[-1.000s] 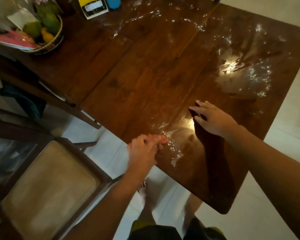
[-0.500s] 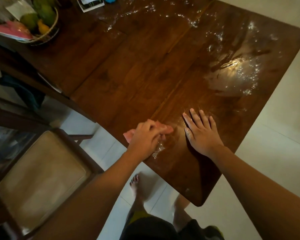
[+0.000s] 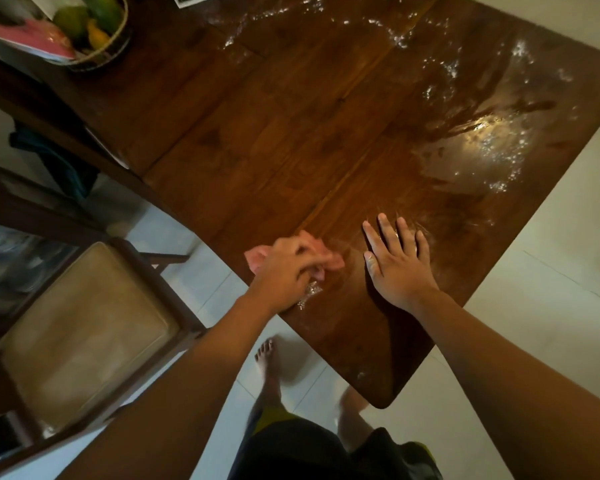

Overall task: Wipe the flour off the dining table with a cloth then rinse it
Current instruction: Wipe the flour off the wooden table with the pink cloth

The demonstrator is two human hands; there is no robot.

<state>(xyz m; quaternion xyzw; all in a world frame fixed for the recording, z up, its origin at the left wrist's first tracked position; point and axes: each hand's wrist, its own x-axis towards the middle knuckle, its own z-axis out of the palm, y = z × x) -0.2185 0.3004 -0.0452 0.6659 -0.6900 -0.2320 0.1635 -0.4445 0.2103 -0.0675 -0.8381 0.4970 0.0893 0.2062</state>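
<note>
Gripping a pink cloth, the left hand holds it down on the dining table at the table's near edge, fingers curled over the wad so that only its ends show on either side of the knuckles. The right hand lies flat on the table just beside it, palm down, fingers straight and slightly spread, holding nothing; pale dust clings to the thumb side.

The table is dark, glossy wood made of long planks. Flour lies thickest toward the table's far right corner, where a bright glare sits among dark smeared streaks. A thinner scatter runs along the table's far edge, and a small white clump lies at the near edge, touching the heel of the left hand. The middle of the table shows bare wood.

At the table's far left corner stands a wicker basket of green and yellow fruit, with something pink against it. A wooden chair with a tan seat stands off the table's left side on a pale tiled floor. Bare feet stand at the table's near corner.
</note>
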